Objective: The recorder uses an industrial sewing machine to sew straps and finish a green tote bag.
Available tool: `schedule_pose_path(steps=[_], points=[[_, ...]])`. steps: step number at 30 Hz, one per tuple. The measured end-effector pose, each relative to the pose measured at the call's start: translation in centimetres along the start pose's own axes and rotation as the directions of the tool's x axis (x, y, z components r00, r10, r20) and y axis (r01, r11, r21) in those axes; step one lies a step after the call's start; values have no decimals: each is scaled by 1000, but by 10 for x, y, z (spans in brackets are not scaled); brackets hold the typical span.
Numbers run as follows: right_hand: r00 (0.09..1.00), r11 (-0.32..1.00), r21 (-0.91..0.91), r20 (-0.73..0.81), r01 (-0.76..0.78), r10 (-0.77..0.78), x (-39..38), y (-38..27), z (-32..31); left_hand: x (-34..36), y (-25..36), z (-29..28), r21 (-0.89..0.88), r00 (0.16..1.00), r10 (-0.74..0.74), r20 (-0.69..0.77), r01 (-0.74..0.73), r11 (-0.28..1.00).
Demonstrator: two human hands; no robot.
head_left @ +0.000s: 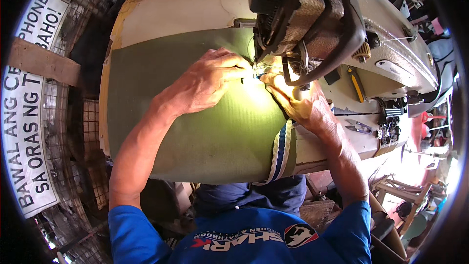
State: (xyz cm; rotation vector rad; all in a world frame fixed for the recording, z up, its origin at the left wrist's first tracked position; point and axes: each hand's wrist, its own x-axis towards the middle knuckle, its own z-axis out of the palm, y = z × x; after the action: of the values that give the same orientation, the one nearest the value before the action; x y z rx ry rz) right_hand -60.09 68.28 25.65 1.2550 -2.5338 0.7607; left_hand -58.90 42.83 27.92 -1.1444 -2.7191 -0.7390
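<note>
Under the head of a sewing machine (pixel 303 24), both of my hands meet at the lit needle area. My left hand (pixel 207 80) is closed, its fingertips pinched together just left of the needle; what they hold is too small and too bright to make out. From the right, my right hand (pixel 303 102) bends its thumb and fingers onto the end of a striped webbing strap (pixel 281 146), white with blue. The strap runs from beneath that hand down over the near edge. A green sheet of fabric (pixel 185 137) lies flat under both hands.
Pale machine table (pixel 190 12) shows beyond the green sheet, with tape along its edge. To the right lie a yellow-and-black handled tool (pixel 357 85) and thread snips (pixel 359 126), beside a bobbin winder (pixel 388 127). Wire mesh and a white sign (pixel 29 102) stand left.
</note>
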Motion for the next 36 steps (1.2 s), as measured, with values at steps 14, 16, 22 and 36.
schedule_pose_path(steps=[14,16,22,36], points=[[992,989,-91,69,115,-109,-12,5,-3,-7,10,6,67,995,94,-36,-91,994],[986,985,-134,138,106,-88,-16,5,-3,-9,12,8,69,996,83,-38,-80,994],[992,993,-83,103,89,-80,-21,8,-6,-12,13,8,99,996,74,-41,-70,993],[961,978,-130,244,165,-130,-16,12,-10,-9,11,4,77,997,80,-6,-79,994]])
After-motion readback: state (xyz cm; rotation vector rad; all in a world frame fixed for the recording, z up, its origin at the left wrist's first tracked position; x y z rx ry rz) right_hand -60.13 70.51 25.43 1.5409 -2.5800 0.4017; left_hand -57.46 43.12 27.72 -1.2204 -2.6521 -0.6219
